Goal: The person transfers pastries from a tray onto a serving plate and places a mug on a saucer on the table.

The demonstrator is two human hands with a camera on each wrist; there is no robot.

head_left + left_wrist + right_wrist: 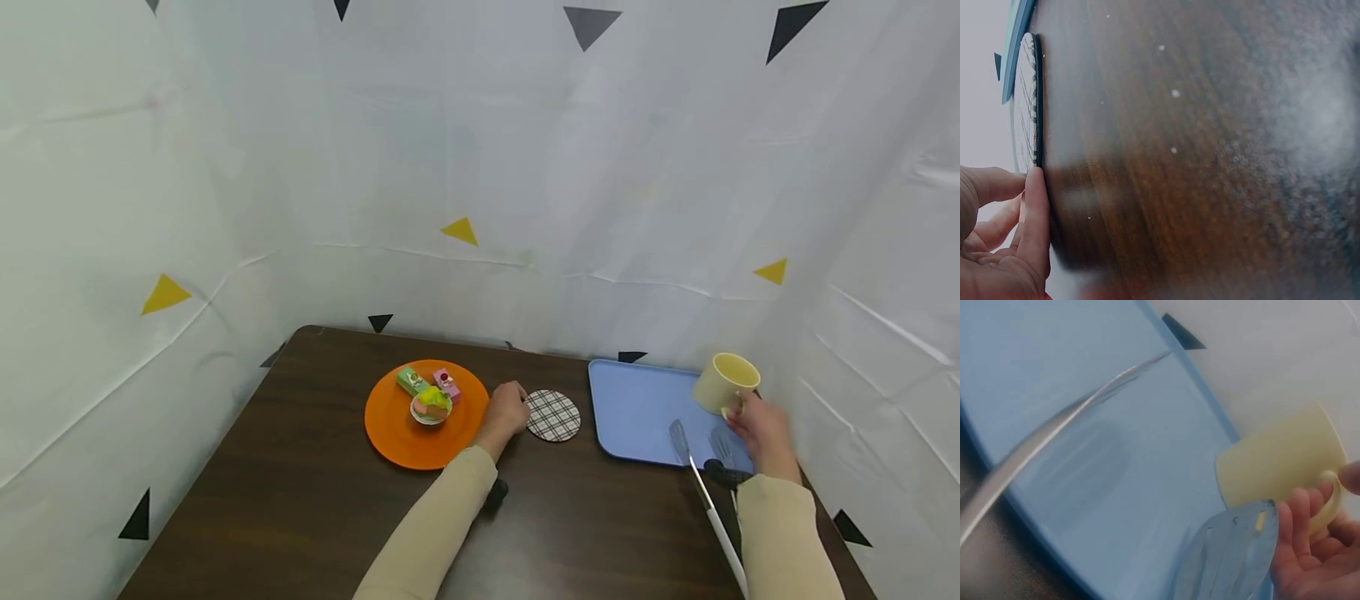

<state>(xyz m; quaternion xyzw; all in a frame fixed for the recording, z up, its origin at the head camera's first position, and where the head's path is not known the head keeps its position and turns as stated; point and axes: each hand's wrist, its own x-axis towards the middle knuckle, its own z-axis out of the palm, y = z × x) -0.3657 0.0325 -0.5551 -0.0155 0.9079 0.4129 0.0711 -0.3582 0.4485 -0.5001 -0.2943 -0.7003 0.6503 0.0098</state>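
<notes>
A round coaster [553, 416] with a plaid pattern lies on the brown table, and in the left wrist view its dark edge shows side-on. My left hand [507, 408] pinches the coaster's near-left edge between thumb and fingers. The right hand [761, 427] grips the handle of a pale yellow mug [726, 382], its fingers hooked through the loop. In the head view the mug overlaps the right end of a light blue tray [641, 408]. A slotted turner [1229, 550] has its metal head right by the right hand's fingers.
An orange plate [397, 446] left of the left hand bears several small toy cakes [431, 404]. A long utensil [712, 508] with a thin metal blade and white handle leans across the tray's front edge. White sheeting [480, 150] with printed triangles surrounds the table [300, 483].
</notes>
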